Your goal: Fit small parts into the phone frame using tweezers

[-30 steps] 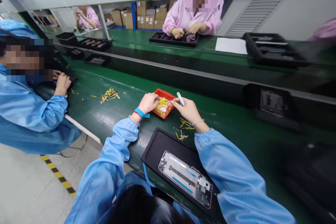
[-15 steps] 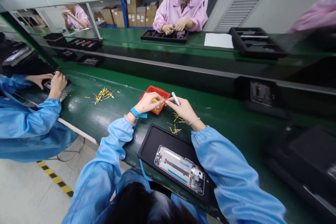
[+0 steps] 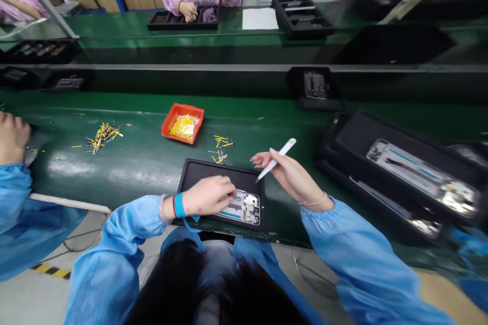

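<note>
One opened phone (image 3: 243,209) lies lower centre, partly beneath the curled fingers of the left hand (image 3: 206,196), their grip unclear, while the right hand (image 3: 293,175) pinches white tweezers (image 3: 276,160).

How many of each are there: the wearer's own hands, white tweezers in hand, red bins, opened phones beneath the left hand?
Own hands: 2 (left hand, right hand)
White tweezers: 1
Red bin: 1
Opened phone beneath the left hand: 1
Total: 5
</note>
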The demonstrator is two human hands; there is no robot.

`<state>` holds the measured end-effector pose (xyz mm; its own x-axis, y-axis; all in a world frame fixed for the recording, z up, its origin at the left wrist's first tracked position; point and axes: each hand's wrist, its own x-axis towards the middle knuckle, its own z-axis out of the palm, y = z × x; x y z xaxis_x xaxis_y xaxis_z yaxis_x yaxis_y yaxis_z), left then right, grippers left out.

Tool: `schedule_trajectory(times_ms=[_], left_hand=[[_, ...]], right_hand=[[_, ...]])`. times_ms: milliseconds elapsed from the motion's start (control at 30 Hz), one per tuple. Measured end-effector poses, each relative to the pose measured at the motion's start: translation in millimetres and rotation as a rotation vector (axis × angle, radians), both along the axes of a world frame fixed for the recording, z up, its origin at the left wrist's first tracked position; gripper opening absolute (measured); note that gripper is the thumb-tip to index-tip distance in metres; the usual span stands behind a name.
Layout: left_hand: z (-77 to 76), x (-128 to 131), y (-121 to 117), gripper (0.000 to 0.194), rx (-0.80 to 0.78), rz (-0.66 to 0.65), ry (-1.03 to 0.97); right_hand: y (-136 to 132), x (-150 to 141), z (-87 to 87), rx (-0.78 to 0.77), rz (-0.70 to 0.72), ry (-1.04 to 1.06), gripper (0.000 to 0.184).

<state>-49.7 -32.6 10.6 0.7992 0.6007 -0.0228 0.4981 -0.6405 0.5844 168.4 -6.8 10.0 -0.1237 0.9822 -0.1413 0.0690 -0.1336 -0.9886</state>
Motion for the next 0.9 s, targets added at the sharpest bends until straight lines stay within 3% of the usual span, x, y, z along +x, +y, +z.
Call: schedule_trajectory(times_ms=[100, 300, 433, 600, 900], left_hand=[[-15.6, 16, -18, 0.003, -0.059, -0.05, 0.037], [-34.3, 29, -9, 0.006, -0.077, 0.145, 0.024], [-37.4, 30, -8, 0.008, -0.099, 0.233, -0.01], [-38.5, 31, -9, 0.01, -0.113, 0.287, -0.042], [-40.4, 31, -9, 0.012, -0.108, 0.3, -0.068]], right_hand=[[-21, 9, -9.1, -0.016, -0.019, 0.02, 0.053], [-42, 11, -33.0, -0.091, 0.028, 0.172, 0.045], [-50, 10, -47.0, 0.018, 0.073, 0.18, 0.037], [-58, 5, -59.1, 0.145, -0.062, 0.174, 0.035], [-63, 5, -63.5, 0.241, -0.116, 0.163, 0.035]])
